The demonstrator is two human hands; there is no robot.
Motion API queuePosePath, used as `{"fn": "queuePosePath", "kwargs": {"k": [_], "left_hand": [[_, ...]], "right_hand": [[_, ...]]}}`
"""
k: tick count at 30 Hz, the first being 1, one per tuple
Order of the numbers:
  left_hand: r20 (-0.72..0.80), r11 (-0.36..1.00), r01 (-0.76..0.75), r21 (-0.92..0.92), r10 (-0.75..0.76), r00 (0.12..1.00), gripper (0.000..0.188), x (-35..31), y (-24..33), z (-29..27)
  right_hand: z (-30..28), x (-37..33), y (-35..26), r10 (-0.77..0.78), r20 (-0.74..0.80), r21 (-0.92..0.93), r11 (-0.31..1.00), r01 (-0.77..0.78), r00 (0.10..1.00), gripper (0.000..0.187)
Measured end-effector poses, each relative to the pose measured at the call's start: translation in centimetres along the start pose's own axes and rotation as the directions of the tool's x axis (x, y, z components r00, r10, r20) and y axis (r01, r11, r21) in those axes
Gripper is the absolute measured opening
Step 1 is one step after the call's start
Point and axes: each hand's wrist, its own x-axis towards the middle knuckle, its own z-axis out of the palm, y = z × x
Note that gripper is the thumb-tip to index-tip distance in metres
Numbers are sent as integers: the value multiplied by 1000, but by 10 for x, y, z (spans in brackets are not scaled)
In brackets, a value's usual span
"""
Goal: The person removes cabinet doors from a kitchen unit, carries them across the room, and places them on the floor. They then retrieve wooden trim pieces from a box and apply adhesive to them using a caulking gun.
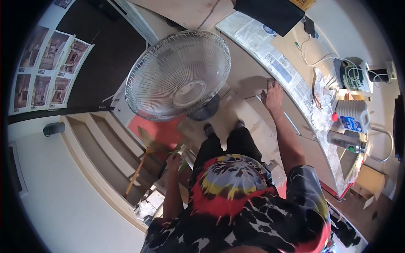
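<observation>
Left hand (173, 161) is low at the person's left side, fingers closed around a broom (145, 152) handle; the broom head fans out to the left, over a red mat (162, 130) and beside the stairs (97, 147). Right hand (272, 96) reaches far right, fingers spread flat, palm down, on the edge of the counter (291, 55), holding nothing. A fan (179, 76) stands on the floor just ahead of the feet. On the counter's right end: newspaper (270, 50), a white jug (352, 116), a metal bottle (346, 141).
</observation>
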Motion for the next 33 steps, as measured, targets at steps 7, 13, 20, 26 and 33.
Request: {"fn": "queuePosePath", "kwargs": {"k": [7, 13, 20, 26, 33], "left_hand": [[-111, 909, 315, -275, -355, 928, 25, 3, 53, -18], [57, 892, 350, -287, -349, 935, 30, -18, 38, -6], [239, 985, -108, 136, 73, 968, 28, -11, 49, 8], [82, 961, 269, -55, -265, 961, 23, 28, 120, 4], [284, 884, -421, 203, 358, 889, 21, 55, 102, 19]], "right_hand": [[-11, -1, -7, -94, -48, -112, 990, 88, 994, 53], [-10, -6, -10, -52, -107, -127, 991, 38, 993, 55], [3, -18, -7, -40, -129, -72, 997, 31, 991, 48], [11, -21, -14, 42, -32, -122, 992, -45, 999, 46], [5, -54, -73, 58, -45, -78, 995, -61, 997, 29]]}}
